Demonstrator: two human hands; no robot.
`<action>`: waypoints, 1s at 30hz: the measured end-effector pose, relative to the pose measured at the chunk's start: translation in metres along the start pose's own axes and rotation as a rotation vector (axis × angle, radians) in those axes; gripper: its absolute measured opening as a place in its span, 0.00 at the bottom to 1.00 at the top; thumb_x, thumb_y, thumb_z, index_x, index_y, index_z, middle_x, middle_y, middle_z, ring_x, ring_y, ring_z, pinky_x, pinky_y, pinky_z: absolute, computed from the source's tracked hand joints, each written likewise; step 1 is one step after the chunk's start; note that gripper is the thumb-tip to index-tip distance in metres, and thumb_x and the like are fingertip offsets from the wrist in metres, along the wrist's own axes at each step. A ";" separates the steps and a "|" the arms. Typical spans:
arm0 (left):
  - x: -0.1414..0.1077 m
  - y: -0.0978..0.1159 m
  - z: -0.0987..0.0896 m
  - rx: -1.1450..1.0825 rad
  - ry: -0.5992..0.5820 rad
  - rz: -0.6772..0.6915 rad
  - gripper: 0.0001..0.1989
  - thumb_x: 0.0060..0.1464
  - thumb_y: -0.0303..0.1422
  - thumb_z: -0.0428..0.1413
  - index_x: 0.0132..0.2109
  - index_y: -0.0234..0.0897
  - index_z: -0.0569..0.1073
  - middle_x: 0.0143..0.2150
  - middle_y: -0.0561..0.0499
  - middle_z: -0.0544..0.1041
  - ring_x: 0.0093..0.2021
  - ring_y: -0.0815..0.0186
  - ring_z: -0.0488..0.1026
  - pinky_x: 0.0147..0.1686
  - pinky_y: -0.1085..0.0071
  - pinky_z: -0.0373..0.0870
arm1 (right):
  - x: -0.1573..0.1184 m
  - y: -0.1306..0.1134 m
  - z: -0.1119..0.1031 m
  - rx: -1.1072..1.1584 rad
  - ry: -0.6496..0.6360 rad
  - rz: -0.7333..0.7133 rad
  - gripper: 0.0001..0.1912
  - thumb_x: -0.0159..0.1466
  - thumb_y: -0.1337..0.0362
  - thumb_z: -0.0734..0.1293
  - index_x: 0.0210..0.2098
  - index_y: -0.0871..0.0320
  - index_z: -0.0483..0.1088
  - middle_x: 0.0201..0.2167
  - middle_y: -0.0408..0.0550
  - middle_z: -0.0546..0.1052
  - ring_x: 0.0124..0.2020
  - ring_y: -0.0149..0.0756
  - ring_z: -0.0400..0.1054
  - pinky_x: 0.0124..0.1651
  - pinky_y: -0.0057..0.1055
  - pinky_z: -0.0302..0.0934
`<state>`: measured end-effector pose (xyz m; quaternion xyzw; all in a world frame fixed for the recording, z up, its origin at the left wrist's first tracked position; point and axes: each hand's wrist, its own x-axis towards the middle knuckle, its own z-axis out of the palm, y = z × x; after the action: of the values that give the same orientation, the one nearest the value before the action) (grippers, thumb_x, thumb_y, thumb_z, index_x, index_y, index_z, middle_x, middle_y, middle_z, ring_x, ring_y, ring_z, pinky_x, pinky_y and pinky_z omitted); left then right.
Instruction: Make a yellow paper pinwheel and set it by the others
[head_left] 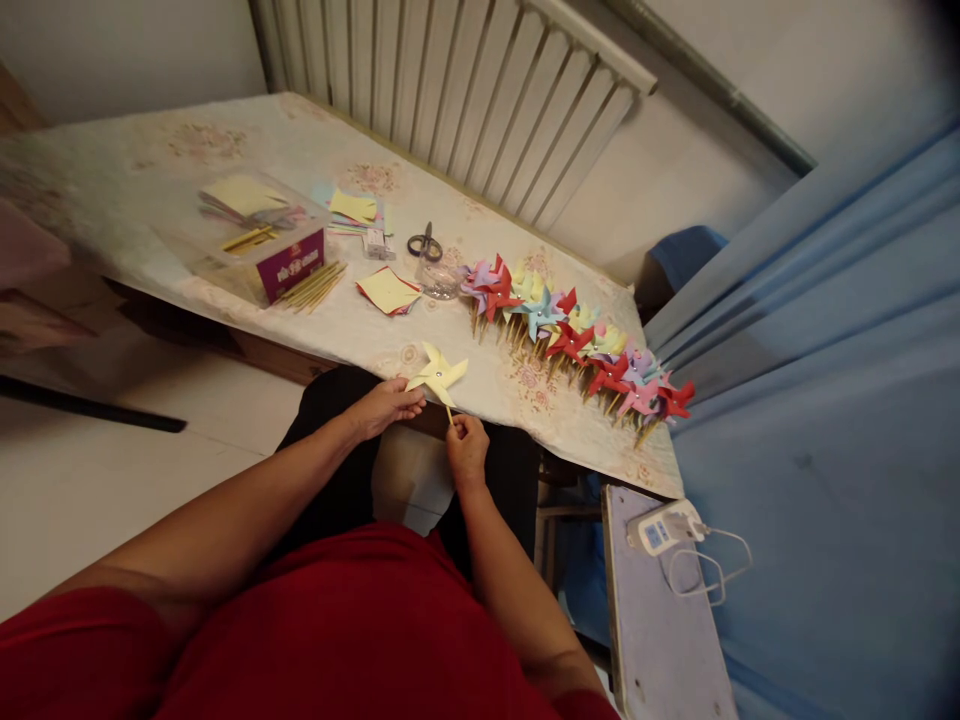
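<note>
A pale yellow paper pinwheel (439, 374) on a thin wooden stick is held up at the table's front edge, its blades facing up. My right hand (466, 450) is closed around the stick below the blades. At the pinwheel's left side, my left hand (386, 405) has the tip of one blade between thumb and fingers. Close beyond them on the table lies a stack of square paper sheets (389, 291), yellow on top with red edges below. Several finished pinwheels (570, 340) in red, yellow, blue, pink and purple stand in a dense row to the right.
On the flowered tablecloth (225, 140) are a clear plastic box (259, 215) with paper and sticks, loose wooden sticks (315, 287), scissors (425, 243), more paper (353, 207) and a clear container of small parts (441, 280). A bench (660, 640) at right carries a power strip (664, 528). A radiator (450, 90) stands behind.
</note>
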<state>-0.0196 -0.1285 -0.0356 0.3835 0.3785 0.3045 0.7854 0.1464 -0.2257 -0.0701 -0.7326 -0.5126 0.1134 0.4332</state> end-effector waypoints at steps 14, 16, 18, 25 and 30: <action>-0.002 -0.007 -0.003 0.128 -0.076 -0.049 0.23 0.39 0.42 0.70 0.37 0.32 0.72 0.35 0.50 0.77 0.31 0.72 0.71 0.36 0.72 0.66 | 0.006 0.007 0.002 0.108 0.021 0.165 0.05 0.55 0.68 0.63 0.28 0.57 0.71 0.25 0.41 0.71 0.27 0.31 0.63 0.35 0.27 0.61; -0.003 -0.006 -0.003 0.131 -0.068 -0.053 0.23 0.39 0.42 0.70 0.37 0.32 0.72 0.35 0.50 0.77 0.31 0.72 0.71 0.36 0.72 0.66 | 0.008 0.009 0.002 0.120 0.034 0.188 0.06 0.55 0.67 0.63 0.29 0.58 0.72 0.25 0.41 0.72 0.27 0.31 0.64 0.34 0.26 0.61; -0.004 -0.004 -0.002 0.147 -0.042 -0.042 0.23 0.39 0.42 0.69 0.36 0.32 0.72 0.35 0.49 0.77 0.31 0.71 0.71 0.35 0.72 0.66 | 0.009 0.010 0.002 0.130 0.053 0.212 0.06 0.55 0.67 0.63 0.29 0.58 0.72 0.24 0.41 0.71 0.26 0.31 0.64 0.33 0.26 0.61; 0.010 0.021 -0.006 0.652 0.188 0.292 0.13 0.50 0.43 0.54 0.33 0.37 0.69 0.29 0.52 0.73 0.30 0.67 0.69 0.34 0.69 0.66 | 0.019 0.009 -0.008 0.164 0.162 0.254 0.06 0.55 0.66 0.63 0.29 0.58 0.72 0.24 0.41 0.71 0.26 0.32 0.64 0.33 0.27 0.61; 0.044 0.037 -0.020 1.306 0.362 0.546 0.13 0.56 0.40 0.45 0.33 0.38 0.69 0.34 0.47 0.73 0.37 0.60 0.69 0.40 0.65 0.65 | 0.031 0.010 -0.013 0.207 0.269 0.267 0.05 0.55 0.68 0.62 0.28 0.57 0.71 0.24 0.40 0.71 0.26 0.31 0.64 0.33 0.27 0.62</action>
<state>-0.0198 -0.0685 -0.0291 0.7981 0.4976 0.2606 0.2178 0.1749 -0.2069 -0.0614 -0.7542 -0.3343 0.1232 0.5516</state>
